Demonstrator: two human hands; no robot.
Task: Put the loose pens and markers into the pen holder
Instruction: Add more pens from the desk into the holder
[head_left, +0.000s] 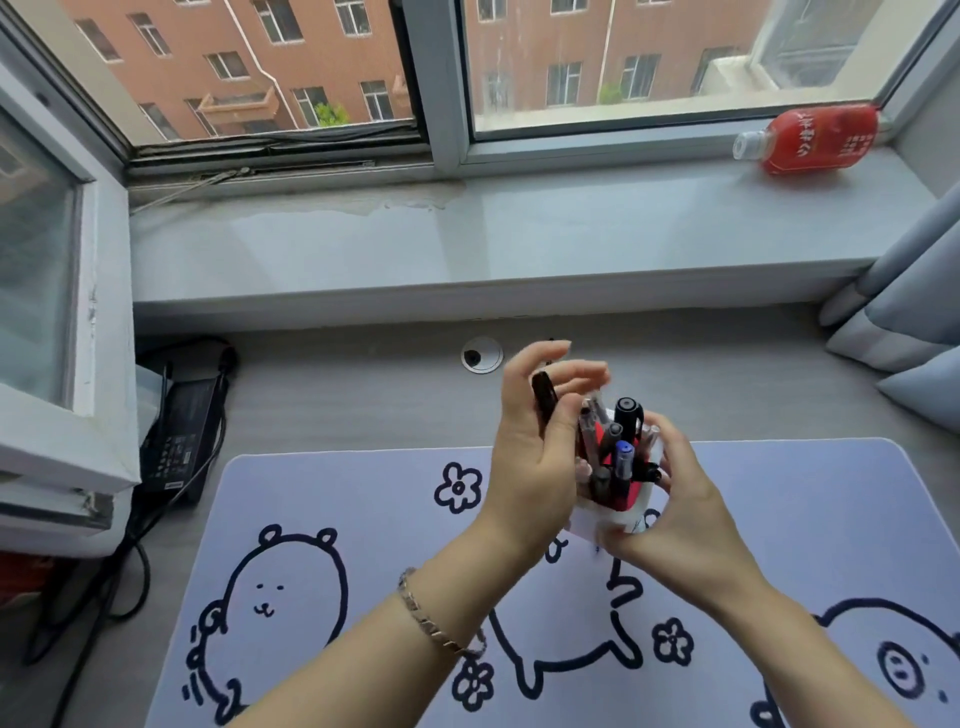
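At the near centre of the desk mat (322, 488) the right hand (680, 525) is wrapped around the white pen holder (623, 512), steadying it, with its crowd of pens (618, 457) standing upright. Touching the holder at its nine o'clock, the left hand (535, 447) pinches a black marker (544, 397) between thumb and palm, fingers otherwise spread. The marker's long axis runs near vertical, and the holder's mouth lies toward four o'clock from it, so the left hand, I judge, must carry it that way.

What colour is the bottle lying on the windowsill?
Red, with a clear neck; the bottle shows in the head view, at the right.
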